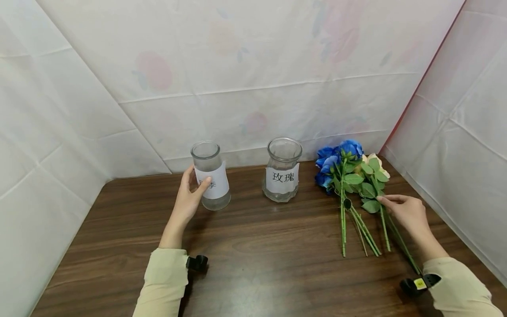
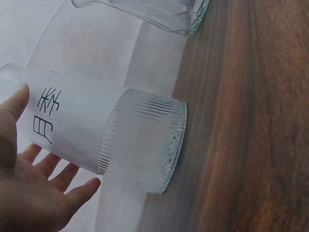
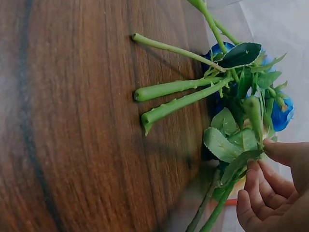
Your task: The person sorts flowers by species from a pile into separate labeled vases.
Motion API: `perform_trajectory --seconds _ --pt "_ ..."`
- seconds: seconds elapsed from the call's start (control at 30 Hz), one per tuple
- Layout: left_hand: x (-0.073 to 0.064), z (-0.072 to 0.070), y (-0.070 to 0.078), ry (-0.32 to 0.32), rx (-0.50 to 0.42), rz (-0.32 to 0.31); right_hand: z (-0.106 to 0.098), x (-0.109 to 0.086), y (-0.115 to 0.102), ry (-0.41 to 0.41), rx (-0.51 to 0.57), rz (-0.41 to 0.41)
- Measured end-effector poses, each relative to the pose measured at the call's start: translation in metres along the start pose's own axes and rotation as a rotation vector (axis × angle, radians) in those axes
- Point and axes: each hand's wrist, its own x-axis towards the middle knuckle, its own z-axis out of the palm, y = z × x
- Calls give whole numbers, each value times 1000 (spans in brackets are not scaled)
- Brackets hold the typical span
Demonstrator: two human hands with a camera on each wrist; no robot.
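Note:
A straight-sided glass vase (image 1: 217, 202) with a white handwritten label stands at the left of the table. My left hand (image 1: 188, 196) holds it, thumb over the label and fingers round the far side; in the left wrist view some fingertips are hidden behind the vase (image 2: 140, 140). On the right lie blue flowers (image 1: 329, 162) and cream flowers (image 1: 382, 169) with long green stems. My right hand (image 1: 405, 213) pinches a leafy green flower stem (image 3: 254, 113) between thumb and fingers, below the cream blooms. Which bloom that stem carries is hard to tell.
A second glass vase (image 1: 282, 193), with a flared rim and its own written label, stands between the first vase and the flowers. Pale printed cloth (image 1: 253, 66) hangs behind the brown wooden table (image 1: 253, 264) and along both sides.

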Motion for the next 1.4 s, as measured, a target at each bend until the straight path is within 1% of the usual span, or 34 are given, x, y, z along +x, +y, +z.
perform_trajectory --seconds 0.1,0.23,0.43,0.53,0.7,0.83,0.9,0.97,1.07,1.2,1.3,1.4 --pt "0 1 0 11 20 3 0 2 1 -33 6 34" --pt "0 1 -1 19 37 3 0 5 1 -72 19 60" --pt "-1 1 2 8 44 -31 -1 9 2 -110 74 99" --pt "-5 2 14 2 43 -45 -2 10 3 -126 134 131" --pt "-14 6 38 6 55 -50 -3 11 5 -151 291 204" --pt "-17 8 46 10 62 -53 -7 10 2 -142 360 203" --pt "-17 7 46 9 58 -56 -11 9 0 -129 401 187" --pt "-16 7 43 8 56 -60 -14 7 -4 -121 472 179" --pt "-11 5 29 11 59 -60 -17 4 -12 -111 630 167" --pt "-5 4 10 23 68 -45 -19 -1 -25 -105 813 133" --pt "-4 3 5 30 70 -28 -19 -6 -38 -89 921 89" --pt "-3 3 3 33 69 -18 -16 -12 -54 -76 1018 46"
